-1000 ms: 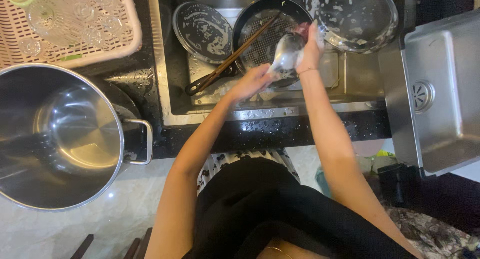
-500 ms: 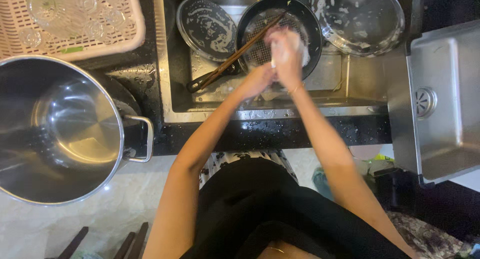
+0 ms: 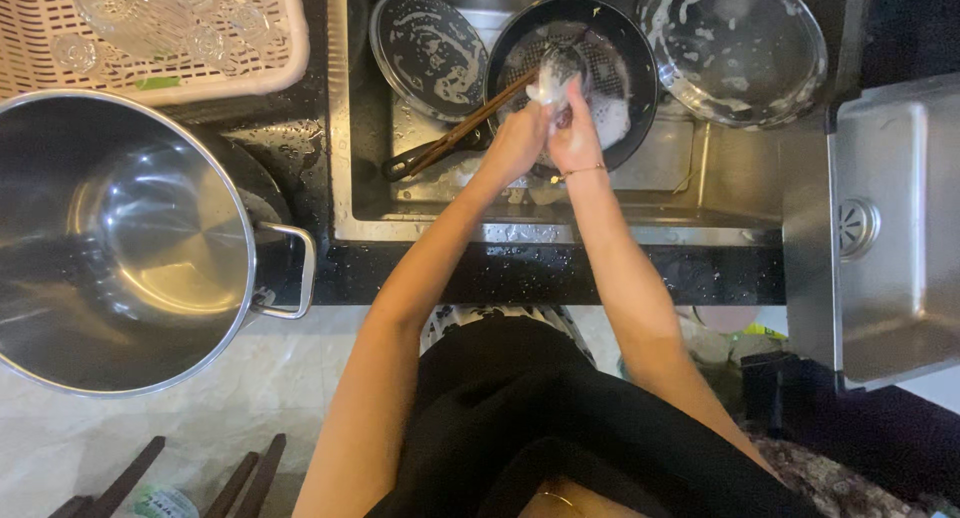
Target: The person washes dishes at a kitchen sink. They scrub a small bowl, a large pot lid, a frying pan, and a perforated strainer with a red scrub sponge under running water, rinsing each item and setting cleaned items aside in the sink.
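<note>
Steel sink (image 3: 600, 228), both hands (image 3: 545, 138) gripping soapy ladle (image 3: 555, 73), black pan (image 3: 620, 38)

Small soapy metal utensil (image 3: 553, 75), partly hidden by foam, is held upright above the dark pan (image 3: 570, 78).
</note>
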{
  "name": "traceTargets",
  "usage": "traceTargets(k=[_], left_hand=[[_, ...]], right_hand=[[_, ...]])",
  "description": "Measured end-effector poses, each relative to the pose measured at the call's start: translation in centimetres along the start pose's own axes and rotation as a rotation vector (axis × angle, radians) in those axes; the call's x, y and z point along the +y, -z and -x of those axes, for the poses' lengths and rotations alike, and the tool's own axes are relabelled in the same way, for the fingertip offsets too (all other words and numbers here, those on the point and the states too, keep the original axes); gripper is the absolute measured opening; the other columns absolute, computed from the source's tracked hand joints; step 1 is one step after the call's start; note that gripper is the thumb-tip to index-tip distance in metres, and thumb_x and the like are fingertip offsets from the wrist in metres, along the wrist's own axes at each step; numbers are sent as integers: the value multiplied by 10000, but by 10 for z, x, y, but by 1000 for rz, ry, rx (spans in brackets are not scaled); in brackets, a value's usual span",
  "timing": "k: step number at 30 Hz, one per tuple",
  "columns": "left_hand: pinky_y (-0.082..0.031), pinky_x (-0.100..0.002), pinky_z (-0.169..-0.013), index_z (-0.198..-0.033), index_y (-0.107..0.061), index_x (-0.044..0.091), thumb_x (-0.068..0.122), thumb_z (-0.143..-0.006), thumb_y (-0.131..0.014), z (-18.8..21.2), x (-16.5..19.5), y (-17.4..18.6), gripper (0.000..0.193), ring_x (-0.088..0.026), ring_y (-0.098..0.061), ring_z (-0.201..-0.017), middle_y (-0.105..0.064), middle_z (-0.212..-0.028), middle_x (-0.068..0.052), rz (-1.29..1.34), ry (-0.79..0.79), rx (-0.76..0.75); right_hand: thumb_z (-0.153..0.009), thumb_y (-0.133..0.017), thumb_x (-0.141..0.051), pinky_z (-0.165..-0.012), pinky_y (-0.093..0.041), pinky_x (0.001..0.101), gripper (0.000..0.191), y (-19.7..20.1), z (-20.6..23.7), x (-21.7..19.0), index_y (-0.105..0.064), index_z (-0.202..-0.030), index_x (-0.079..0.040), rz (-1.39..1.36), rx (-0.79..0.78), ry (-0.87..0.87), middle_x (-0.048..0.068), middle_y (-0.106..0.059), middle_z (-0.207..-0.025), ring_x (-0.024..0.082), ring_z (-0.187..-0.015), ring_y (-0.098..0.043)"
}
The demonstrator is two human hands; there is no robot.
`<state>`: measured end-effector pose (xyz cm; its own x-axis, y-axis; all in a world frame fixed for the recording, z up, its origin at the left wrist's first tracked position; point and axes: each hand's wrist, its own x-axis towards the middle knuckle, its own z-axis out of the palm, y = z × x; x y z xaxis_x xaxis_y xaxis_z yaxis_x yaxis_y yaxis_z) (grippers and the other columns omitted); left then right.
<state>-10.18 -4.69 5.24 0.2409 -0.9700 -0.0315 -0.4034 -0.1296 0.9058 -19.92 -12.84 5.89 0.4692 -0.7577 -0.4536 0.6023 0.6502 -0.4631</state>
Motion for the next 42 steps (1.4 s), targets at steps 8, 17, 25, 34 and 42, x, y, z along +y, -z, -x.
traceTargets(k=[8,17,25,34,42], left_hand=[[-404,-442,-547,-995,-564,17,282,-1132,-443,21,-1,-15,322,-208,-522,-602,-541,-726,-72,702,260,-202],[-508,-598,-730,-924,-616,18,231,-997,-419,-2,6,4,300,-486,-675,-839,-682,-883,-275,-153,22,105],[-553,-581,-737,-1013,-549,-14,236,-1022,-474,-12,-11,52,261,-478,-706,-797,-705,-805,-276,-231,271,325],[-527,-570,-844,-1206,-555,38,141,-1009,-504,-13,-54,96,228,-419,-711,-941,-704,-1095,-227,-608,376,315],[-395,-454,-877,-1309,-570,104,204,-920,-552,-8,-51,76,402,-277,-523,-1174,-610,-1318,-147,-1179,-64,321]], right_hand=[[-891,-618,-605,-663,-596,403,618,-16,-25,-35,-712,-1098,-31,97,-59,-41,105,-756,-882,257,-764,-711],[-906,-835,-144,-713,-586,312,347,-12,-5,24,-658,-1203,-135,458,-47,70,2,-717,-1035,132,-870,-698],[-1044,-628,-271,-557,-506,292,211,20,-16,-12,-665,-1199,-133,399,-47,-249,36,-752,-1036,181,-832,-718],[-1074,-590,-327,-848,-581,391,271,50,0,-41,-669,-1240,-129,275,63,-282,43,-738,-1169,228,-1033,-702],[-1046,-484,-504,-740,-517,387,392,63,18,-49,-634,-1255,-209,309,55,-304,3,-693,-1137,210,-1003,-657]])
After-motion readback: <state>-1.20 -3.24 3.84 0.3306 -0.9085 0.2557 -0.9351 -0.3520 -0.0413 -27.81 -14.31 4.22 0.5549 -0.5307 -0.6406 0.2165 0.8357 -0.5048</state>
